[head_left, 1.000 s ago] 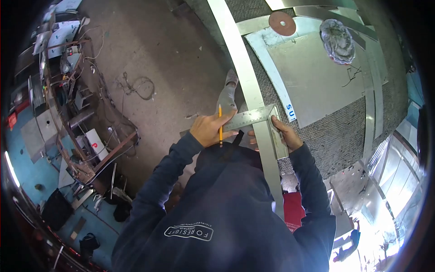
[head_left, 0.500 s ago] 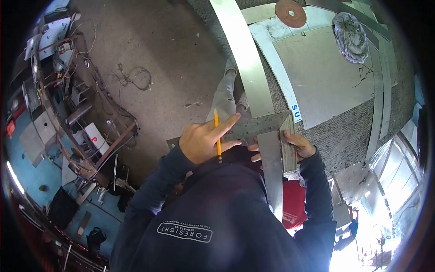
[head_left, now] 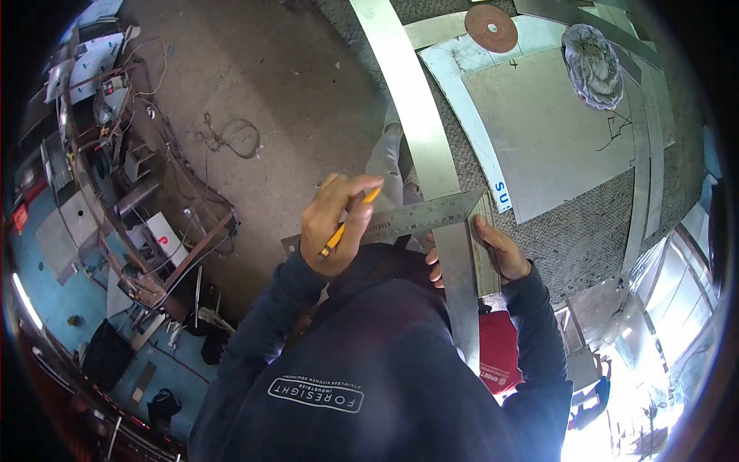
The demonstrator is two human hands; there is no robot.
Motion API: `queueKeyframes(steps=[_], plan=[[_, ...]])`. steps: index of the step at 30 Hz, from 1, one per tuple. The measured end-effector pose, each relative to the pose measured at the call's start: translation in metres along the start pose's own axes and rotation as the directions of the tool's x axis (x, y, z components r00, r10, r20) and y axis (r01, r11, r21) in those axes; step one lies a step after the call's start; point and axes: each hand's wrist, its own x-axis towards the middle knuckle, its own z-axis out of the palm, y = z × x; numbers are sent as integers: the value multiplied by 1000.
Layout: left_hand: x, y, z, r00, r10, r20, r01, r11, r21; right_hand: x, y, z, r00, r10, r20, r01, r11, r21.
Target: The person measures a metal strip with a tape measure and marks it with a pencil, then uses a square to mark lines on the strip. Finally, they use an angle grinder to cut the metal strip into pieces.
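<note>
My left hand [head_left: 331, 223] is closed around a yellow pencil [head_left: 332, 241], which slants with one end up to the right. Just beside it lies the steel blade of a try square [head_left: 412, 216], crossing over a long, shiny metal strip [head_left: 419, 115]. The strip runs on below the blade toward my body. My right hand [head_left: 504, 250] grips the square's thick stock [head_left: 485, 266], thumb on the near face. Its fingertips show on the strip's left side, so the hand wraps around from beneath.
On the carpeted table [head_left: 570, 258] lie a flat metal sheet [head_left: 554, 138], a brown cutting disc [head_left: 491, 28], a crumpled cloth [head_left: 593, 67] and several metal strips. A red bag-like item [head_left: 499, 350] is below my right arm. A cluttered metal rack [head_left: 173, 231] stands left, near a cable [head_left: 231, 138].
My left hand has drawn back, its index finger leaving the square's blade and curling. The pencil has turned from near upright to a slant. My right hand keeps its grip.
</note>
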Motion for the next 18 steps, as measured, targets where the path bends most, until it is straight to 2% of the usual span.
queueKeyframes(steps=[1, 3, 7, 9, 10, 12, 13, 15, 16, 18], plan=[[0, 1, 2, 1000, -2, -1, 2, 1000, -2, 0, 0, 1, 1000, 2, -2, -2, 1000, -1], [0, 1, 5, 994, -103, 24, 105, 986, -133, 0, -1, 1, 1000, 25, -14, -25, 1000, 12], [9, 5, 10, 991, -102, 88, 120, 965, -233, -1, -1, -5, 998, 59, 11, -59, 998, 29], [10, 7, 14, 969, -200, 147, 244, 870, -429, -2, -4, -2, 996, 75, 44, -77, 995, 66], [12, 7, 14, 968, -201, 148, 246, 869, -429, -2, -4, -1, 996, 76, 43, -79, 995, 67], [17, 8, 12, 993, 74, 95, -57, 984, -170, -3, -5, 1, 997, 61, 47, -65, 994, 83], [16, 11, 12, 993, 76, 95, -59, 984, -169, -3, -4, 2, 997, 59, 48, -63, 995, 83], [10, 19, 12, 978, 40, 204, -43, 999, 14, -3, -3, 4, 998, 61, 17, -63, 992, 106], [9, 19, 13, 978, 41, 204, -45, 999, 14, -3, -3, 5, 998, 60, 17, -62, 993, 105], [8, 18, 14, 975, 143, 169, -155, 986, 58, -3, -4, 8, 998, 59, 4, -59, 992, 115]])
